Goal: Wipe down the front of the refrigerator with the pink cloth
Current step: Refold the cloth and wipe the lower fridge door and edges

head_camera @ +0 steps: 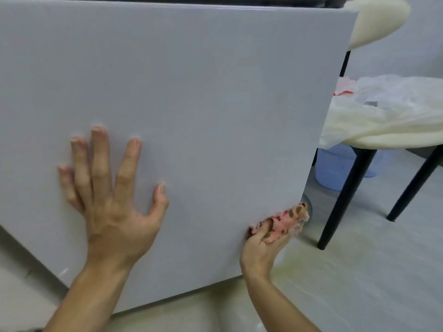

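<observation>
Pale floor (359, 283) spreads below and to the right, and the refrigerator (191, 92) fills most of the view with its plain grey-white front. Just beside its right edge stands a cream chair (388, 133) on black legs, with a blue basket (335, 171) behind it. The left hand (115, 212) lies flat on the lower front, fingers spread and straight, bracing and holding nothing. The right hand (261, 248) grasps the bunched pink cloth (285, 224) and presses it against the front's lower right edge. I judge the wiping is under way at that corner. The next move calls for sweeping the cloth back across the panel with steady pressure, towards the wide stretch above and to the left
</observation>
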Available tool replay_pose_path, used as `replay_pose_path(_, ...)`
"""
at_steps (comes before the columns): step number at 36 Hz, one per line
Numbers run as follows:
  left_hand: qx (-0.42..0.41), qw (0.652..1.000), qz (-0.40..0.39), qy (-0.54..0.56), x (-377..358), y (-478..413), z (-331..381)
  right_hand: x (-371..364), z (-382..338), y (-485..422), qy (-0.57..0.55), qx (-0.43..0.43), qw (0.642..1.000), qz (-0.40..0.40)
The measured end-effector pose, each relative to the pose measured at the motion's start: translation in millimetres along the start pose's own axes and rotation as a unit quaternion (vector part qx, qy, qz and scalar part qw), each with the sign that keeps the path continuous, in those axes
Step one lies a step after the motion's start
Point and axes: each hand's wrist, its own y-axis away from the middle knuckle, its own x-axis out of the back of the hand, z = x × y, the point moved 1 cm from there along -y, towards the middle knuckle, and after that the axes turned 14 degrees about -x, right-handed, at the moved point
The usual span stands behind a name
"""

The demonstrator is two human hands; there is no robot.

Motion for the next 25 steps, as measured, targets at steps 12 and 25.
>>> replay_pose_path(12, 0.005, 0.999, -0.038, -0.014, 17, 26, -25, -64, 6, 100, -0.058, -0.225, 0.972, -0.028)
replay_pose_path(25, 0.078, 0.993, -0.088, -0.024, 55, 81, -86, -81, -40, 95, 0.042, 0.326, 0.944, 0.023)
